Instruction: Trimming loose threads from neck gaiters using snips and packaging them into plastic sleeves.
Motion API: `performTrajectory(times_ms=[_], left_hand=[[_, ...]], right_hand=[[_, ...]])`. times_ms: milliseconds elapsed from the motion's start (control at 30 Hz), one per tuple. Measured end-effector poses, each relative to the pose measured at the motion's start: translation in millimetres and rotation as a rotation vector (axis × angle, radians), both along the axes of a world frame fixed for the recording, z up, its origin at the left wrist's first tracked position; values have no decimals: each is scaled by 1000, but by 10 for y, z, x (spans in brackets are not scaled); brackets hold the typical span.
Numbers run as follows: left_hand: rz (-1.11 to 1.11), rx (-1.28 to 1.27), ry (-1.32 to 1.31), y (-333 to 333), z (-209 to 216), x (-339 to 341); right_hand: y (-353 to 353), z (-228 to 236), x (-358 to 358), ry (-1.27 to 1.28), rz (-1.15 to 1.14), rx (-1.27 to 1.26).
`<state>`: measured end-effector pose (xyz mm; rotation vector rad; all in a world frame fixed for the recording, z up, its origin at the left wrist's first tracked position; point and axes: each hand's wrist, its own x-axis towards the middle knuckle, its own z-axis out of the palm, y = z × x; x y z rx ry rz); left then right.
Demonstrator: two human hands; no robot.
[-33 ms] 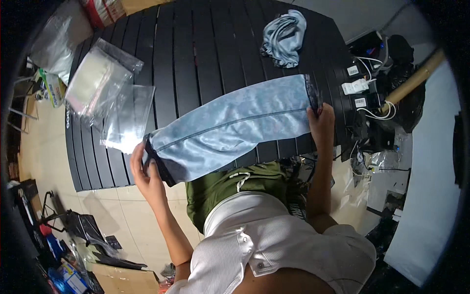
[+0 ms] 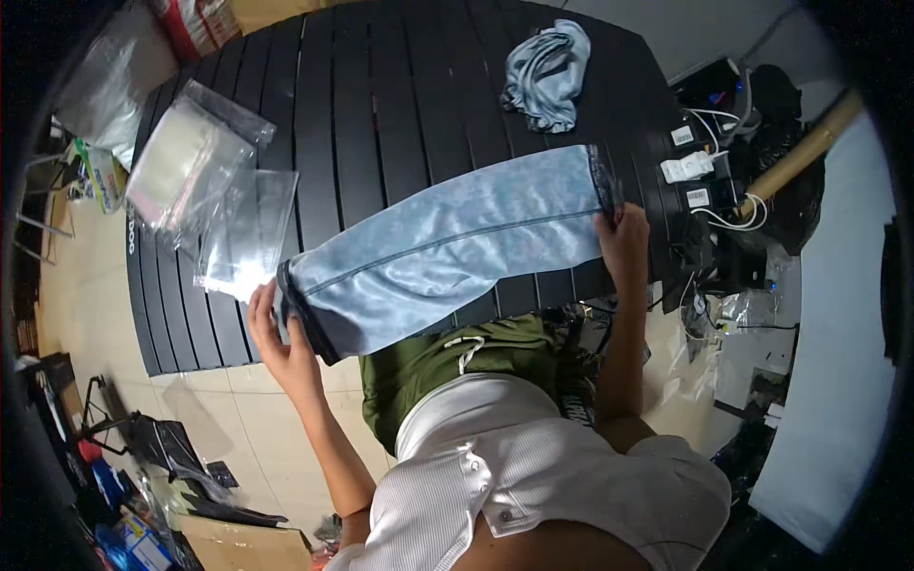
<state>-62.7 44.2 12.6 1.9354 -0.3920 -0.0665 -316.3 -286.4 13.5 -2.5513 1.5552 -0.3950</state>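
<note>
A light-blue mottled fabric sleeve (image 2: 438, 243) is stretched out across the near side of the black slatted table (image 2: 362, 143). A dark seam runs along it, and both ends have dark hems. My left hand (image 2: 286, 347) holds the wider left end by its hem, thumb on the near side and fingers around the far side. At the narrower right end, my right hand (image 2: 625, 243) pinches the dark edge, its fingertips partly hidden by the fabric. The cloth is a little wrinkled near its middle.
A crumpled light-blue fabric piece (image 2: 547, 76) lies at the far right of the table. Clear plastic bags (image 2: 248, 228) and a stack of packets (image 2: 171, 162) lie at the left. White plugs and cables (image 2: 687, 167) sit by the right edge. A cardboard box (image 2: 243, 544) stands on the floor.
</note>
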Motion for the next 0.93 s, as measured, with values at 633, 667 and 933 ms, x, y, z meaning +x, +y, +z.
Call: performTrajectory(times_ms=[633,667,933], left_hand=[[-1205,-68,-449,-1602,1091,-425],[-1227,-52,-463,-1616,1181,-389],[-1309,-259,-543,-2092,2106,-373]], right_hand=[[474,1177,362,-567,644,765],[439,1141,317,-661,609,879],[-107,725,-330,-961,889,530]])
